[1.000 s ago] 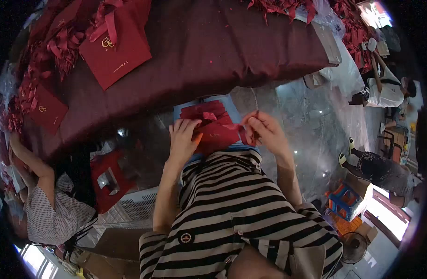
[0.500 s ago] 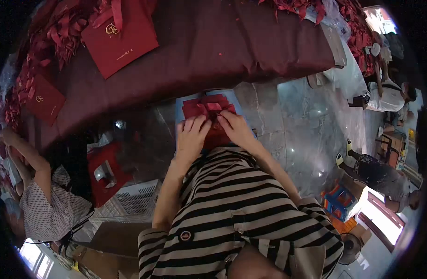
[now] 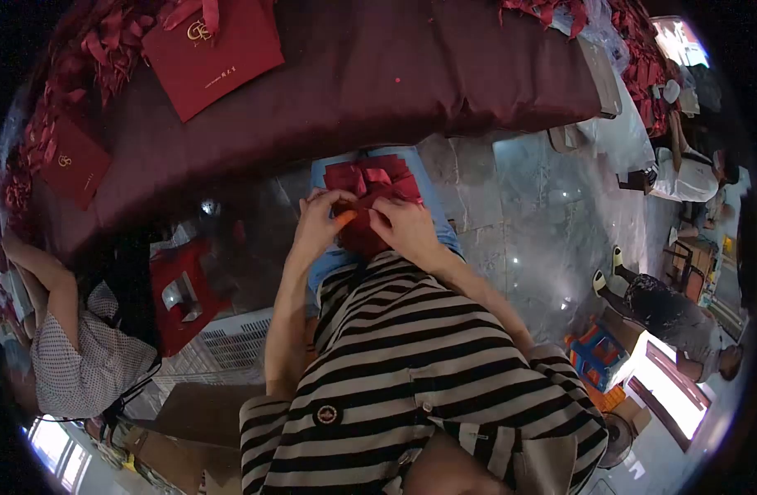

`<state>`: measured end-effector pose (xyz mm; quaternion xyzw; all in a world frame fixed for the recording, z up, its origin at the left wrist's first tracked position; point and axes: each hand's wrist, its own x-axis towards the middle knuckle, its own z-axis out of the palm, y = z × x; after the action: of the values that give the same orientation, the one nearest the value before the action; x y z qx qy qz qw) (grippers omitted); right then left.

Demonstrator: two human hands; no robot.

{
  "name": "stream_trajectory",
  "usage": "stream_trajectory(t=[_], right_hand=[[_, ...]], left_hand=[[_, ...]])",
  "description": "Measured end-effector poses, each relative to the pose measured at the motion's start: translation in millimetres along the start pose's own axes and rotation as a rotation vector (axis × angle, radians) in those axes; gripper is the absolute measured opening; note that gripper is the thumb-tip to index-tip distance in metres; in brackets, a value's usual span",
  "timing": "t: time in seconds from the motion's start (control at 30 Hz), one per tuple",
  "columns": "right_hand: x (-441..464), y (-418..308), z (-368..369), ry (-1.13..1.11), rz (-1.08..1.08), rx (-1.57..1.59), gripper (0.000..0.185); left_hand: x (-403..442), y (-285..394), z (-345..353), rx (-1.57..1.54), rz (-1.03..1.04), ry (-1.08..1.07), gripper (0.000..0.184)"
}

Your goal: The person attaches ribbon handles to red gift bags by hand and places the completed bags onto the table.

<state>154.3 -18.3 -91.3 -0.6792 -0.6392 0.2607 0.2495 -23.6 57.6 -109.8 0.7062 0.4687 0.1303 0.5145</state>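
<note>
Red bags with ribbons [image 3: 370, 176] lie stacked on my lap, over blue trousers. My left hand [image 3: 319, 221] is at the left side of the top bag, fingers curled at its ribbon, with an orange tip on one finger or thumb. Close beside it, my right hand [image 3: 405, 224] has its thumb and fingers bent together over the same bag. Both hands seem to pinch the red ribbon between them, though the fingers partly cover it.
A table with dark red cloth [image 3: 337, 91] spans the front, bearing red bags [image 3: 217, 62] and ribbon heaps. A co-worker [image 3: 85, 355] sits at the left. Two other people are at the right. A white crate [image 3: 234, 346] and cardboard box [image 3: 205, 412] stand lower left.
My right hand has come left from beside the bags to meet my left hand over the top bag. The view has shifted slightly.
</note>
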Motion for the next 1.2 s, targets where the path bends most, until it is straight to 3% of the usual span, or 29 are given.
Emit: stream_trajectory(t=[0.33, 0.8, 1.13, 1.2], right_hand=[[5, 1, 14, 0.075, -0.058, -0.057, 0.012], [9, 3, 28, 0.124, -0.178, -0.111, 0.011], [9, 6, 31, 0.137, -0.142, -0.065, 0.011], [11, 4, 34, 0.077, -0.094, -0.126, 0.010]], left_hand=[[8, -20, 3, -0.176, -0.039, -0.027, 0.033], [1, -9, 5, -0.053, -0.020, 0.051, 0.032], [-1, -5, 4, -0.098, -0.058, 0.050, 0.032], [0, -3, 7, 0.030, -0.022, 0.048, 0.029]])
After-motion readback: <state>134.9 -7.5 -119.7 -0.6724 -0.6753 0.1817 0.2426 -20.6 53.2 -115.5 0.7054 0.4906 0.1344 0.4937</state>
